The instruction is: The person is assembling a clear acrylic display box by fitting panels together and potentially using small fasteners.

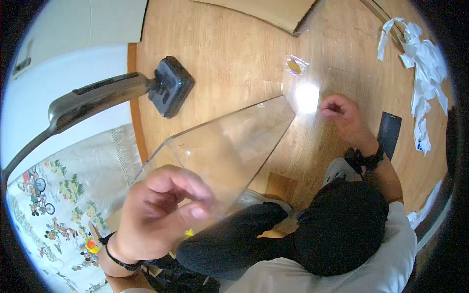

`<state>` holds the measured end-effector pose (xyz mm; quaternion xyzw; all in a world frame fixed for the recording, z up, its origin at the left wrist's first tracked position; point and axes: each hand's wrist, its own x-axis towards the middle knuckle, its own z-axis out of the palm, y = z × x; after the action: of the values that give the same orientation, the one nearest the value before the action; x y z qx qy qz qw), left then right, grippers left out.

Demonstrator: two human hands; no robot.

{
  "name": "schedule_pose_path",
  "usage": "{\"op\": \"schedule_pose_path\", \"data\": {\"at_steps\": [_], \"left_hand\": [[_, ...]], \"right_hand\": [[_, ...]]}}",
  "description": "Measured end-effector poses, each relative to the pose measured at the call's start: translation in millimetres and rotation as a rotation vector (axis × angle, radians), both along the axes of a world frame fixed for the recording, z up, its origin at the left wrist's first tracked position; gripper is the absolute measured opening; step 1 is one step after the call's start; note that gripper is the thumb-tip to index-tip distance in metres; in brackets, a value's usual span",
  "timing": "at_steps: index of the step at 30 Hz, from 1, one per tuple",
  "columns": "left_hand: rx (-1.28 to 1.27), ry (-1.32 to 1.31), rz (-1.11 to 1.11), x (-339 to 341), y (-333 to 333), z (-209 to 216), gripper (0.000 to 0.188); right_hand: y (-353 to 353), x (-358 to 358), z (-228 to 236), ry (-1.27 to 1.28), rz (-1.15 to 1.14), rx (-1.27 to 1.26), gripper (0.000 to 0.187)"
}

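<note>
My left hand point(159, 215) grips the near edge of a clear flat panel point(234, 139), its thumb and fingers closed on it. The panel tilts away over the floor and narrows toward its far end, with wood grain showing through it. To the right of that far end, my right hand point(344, 117) hangs apart from the panel with its fingers curled together. Whether anything thin is between those fingers is hidden. A bright glare point(307, 98) lies between the panel's tip and my right hand.
A dark stick-like appliance with a black square head point(171, 87) stands at left, beside a patterned cloth point(73, 210). Crumpled white film point(422, 73) lies at right, near a dark flat piece point(390, 133). A small clear packet point(295, 65) and cardboard point(273, 12) lie farther off.
</note>
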<state>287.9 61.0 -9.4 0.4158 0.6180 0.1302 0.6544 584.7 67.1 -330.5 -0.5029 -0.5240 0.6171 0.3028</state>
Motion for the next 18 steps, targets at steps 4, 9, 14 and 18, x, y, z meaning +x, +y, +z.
{"op": "schedule_pose_path", "data": {"at_steps": [4,9,14,18], "left_hand": [[0.129,0.268,0.154,12,-13,5,0.023],[0.26,0.383,-0.146,-10,-21,10,0.008],[0.505,0.351,-0.235,-7,-28,3,0.01],[0.676,0.325,-0.202,-2,-37,-10,0.017]], "right_hand": [[-6,6,-9,-0.067,0.062,0.094,0.018],[-17,17,-33,-0.27,0.112,0.188,0.019],[-16,57,-66,-0.394,-0.168,0.127,0.012],[10,87,-93,-0.541,-0.334,0.394,0.012]]}}
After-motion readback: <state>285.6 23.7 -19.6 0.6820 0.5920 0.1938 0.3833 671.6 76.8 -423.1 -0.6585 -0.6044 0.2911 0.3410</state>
